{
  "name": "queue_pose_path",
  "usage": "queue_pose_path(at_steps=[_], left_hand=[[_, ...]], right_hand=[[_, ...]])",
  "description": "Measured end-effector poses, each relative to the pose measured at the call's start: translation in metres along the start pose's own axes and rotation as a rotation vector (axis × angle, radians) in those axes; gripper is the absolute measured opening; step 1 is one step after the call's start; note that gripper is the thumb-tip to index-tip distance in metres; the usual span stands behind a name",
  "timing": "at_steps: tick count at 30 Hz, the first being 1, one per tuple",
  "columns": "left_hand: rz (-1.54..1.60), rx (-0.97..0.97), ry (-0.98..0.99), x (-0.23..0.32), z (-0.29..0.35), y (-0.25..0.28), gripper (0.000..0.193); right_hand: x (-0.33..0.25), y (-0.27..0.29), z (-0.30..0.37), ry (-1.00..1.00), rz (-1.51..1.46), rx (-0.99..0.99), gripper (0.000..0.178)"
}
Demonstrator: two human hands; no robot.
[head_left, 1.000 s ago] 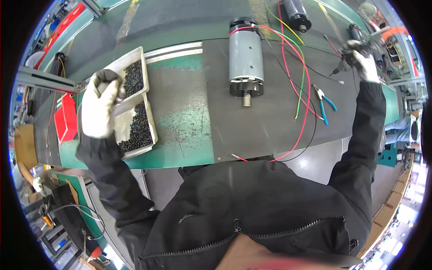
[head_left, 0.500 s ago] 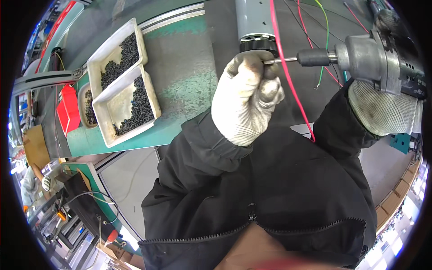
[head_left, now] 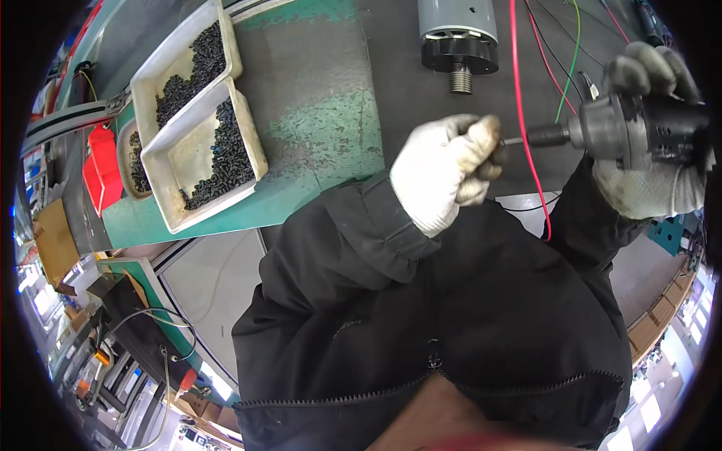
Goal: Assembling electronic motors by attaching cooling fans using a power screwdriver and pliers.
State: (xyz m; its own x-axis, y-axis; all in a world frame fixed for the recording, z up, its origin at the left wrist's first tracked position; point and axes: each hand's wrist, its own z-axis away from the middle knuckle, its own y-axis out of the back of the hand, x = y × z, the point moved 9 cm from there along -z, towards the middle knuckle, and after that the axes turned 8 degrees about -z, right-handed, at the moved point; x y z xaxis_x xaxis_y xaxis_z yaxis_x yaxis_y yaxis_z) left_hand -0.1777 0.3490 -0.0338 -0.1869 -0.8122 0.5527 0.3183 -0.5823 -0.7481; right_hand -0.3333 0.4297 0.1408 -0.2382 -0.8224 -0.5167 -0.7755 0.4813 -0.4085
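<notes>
My left hand (head_left: 444, 173), in a white knit glove with dirty fingertips, is closed in a pinch at the tip of a thin driver bit (head_left: 514, 141). Whatever small thing sits between those fingers is hidden. The bit comes out of a dark power screwdriver (head_left: 639, 131), held level with its nose toward my left hand. My right hand (head_left: 639, 189), gloved too, is wrapped around the tool, its fingers showing over the top. Beyond my left hand lies a grey cylindrical motor (head_left: 457, 22) with a black collar and a threaded shaft (head_left: 460, 79) pointing at me, apart from both hands.
Two white trays (head_left: 162, 210) of small black screws stand at the left, beside a smaller tray (head_left: 139, 165) and a red bin (head_left: 103, 169). A pink-red cable (head_left: 524, 113) hangs across in front of the bit. Green, red and black wires (head_left: 569, 75) lie at the back right.
My left hand has come away from the motor's end, toward me and to the right, uncovering the threaded shaft. The screwdriver has moved along with it, and its bit stays at my fingers.
</notes>
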Motion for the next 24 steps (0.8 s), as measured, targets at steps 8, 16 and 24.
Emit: queue_pose_path(at_steps=[8,16,24], left_hand=[[0.094,0.284,-0.083,-0.001,-0.026,0.033,0.030],[0.475,-0.001,-0.031,-0.007,-0.048,0.030,0.031],[0.313,-0.036,-0.056,-0.007,-0.055,0.037,0.030]], right_hand=[[0.023,0.035,0.015,-0.570,-0.301,0.225,0.037],[0.055,0.031,0.016,-0.391,-0.296,0.184,0.031],[0.062,0.009,0.037,-0.400,-0.236,0.145,0.029]])
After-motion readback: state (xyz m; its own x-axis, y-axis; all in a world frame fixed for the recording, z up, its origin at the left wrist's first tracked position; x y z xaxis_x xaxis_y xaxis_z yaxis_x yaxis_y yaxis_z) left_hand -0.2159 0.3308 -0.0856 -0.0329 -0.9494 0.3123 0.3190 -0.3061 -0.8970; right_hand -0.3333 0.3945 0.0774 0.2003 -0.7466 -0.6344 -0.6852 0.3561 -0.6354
